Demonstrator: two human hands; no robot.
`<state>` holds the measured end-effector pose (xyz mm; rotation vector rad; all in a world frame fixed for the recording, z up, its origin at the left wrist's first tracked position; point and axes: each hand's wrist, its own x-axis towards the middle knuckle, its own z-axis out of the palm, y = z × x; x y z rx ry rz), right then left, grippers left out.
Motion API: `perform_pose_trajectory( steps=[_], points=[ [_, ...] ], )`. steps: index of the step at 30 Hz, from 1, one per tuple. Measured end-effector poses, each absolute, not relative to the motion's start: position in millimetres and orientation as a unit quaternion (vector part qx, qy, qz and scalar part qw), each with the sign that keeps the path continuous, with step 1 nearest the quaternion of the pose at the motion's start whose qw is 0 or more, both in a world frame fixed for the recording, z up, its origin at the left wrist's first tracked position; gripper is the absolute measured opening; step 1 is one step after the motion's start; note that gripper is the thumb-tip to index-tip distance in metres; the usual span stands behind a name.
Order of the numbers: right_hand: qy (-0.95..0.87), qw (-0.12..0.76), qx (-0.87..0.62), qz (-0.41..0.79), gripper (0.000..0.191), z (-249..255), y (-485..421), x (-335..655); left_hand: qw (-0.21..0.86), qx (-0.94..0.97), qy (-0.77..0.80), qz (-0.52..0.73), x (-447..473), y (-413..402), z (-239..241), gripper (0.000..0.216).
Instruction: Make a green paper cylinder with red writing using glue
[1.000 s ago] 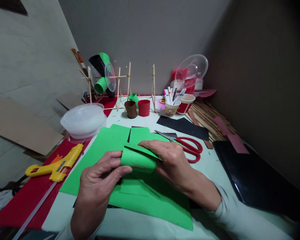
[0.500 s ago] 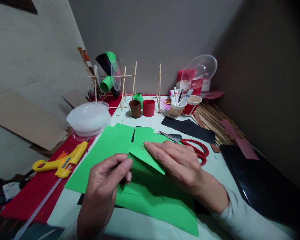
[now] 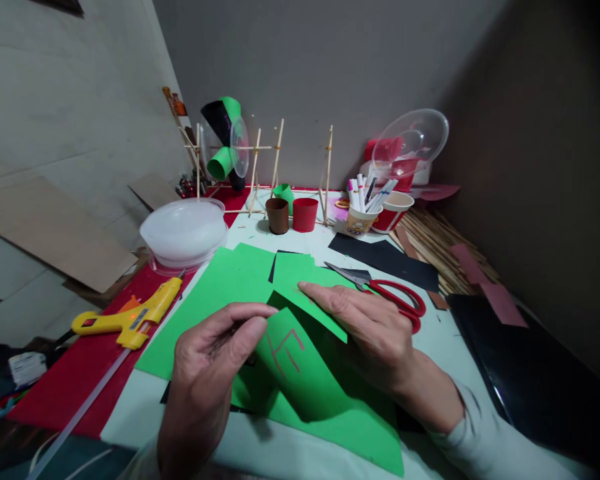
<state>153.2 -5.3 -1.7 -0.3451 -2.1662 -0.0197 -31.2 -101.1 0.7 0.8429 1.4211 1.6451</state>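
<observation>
My left hand (image 3: 215, 360) pinches the edge of a curled green craft sheet (image 3: 300, 373) between thumb and index finger. Orange-red lines are drawn on the raised face of that sheet. With long fingers laid over the upper green layer, my right hand (image 3: 375, 327) presses and holds it; the thumb is hidden. A dark gap shows between the two green layers. Beneath them spread larger green sheets (image 3: 205, 293), with black pieces showing at the edges. Red-handled scissors (image 3: 397, 291) lie just beyond my right hand, partly covered by it.
A yellow glue gun (image 3: 137, 313) lies at left beside stacked clear lids (image 3: 184, 230). Brown (image 3: 277, 217) and red (image 3: 305, 215) rolled cups stand ahead, near a stick frame (image 3: 329, 173). Markers fill a paper cup (image 3: 361, 221). Black strips (image 3: 380, 257) and wooden sticks (image 3: 440, 250) are at right.
The green sheet's edge at my left fingers has curled upward, exposing its drawn lines and a gap under the upper layer. The view has shifted slightly; both hands stay on the green material.
</observation>
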Motion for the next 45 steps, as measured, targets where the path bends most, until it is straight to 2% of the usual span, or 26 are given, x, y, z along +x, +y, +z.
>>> perform_pose_trajectory(
  steps=[9,18,24,30,39,45],
  points=[
    [-0.864,0.479,-0.154,-0.017,0.054,-0.1,-3.5,151.6,0.371,0.345,0.576,0.641,-32.2,-100.5,-2.3,0.017],
    [-0.901,0.416,-0.12,-0.026,0.034,6.2,-7.9,153.9,0.308,0.363,0.609,0.634,-25.9,-99.8,4.9,0.018],
    [-0.916,0.377,-0.123,-0.058,0.039,14.3,-11.7,156.3,0.309,0.357,0.604,0.642,-23.5,-100.9,5.6,0.016],
    [-0.919,0.368,-0.109,-0.087,0.037,15.7,-12.4,157.2,0.358,0.332,0.573,0.658,-24.3,-104.0,0.0,0.012],
    [-0.922,0.357,-0.046,-0.14,0.038,16.7,-11.8,155.5,0.384,0.299,0.56,0.67,-27.9,-105.1,-6.0,0.021],
    [-0.913,0.392,-0.09,-0.069,0.035,11.3,-10.4,151.3,0.349,0.294,0.569,0.683,-28.8,-104.3,-9.3,0.022]
  ],
)
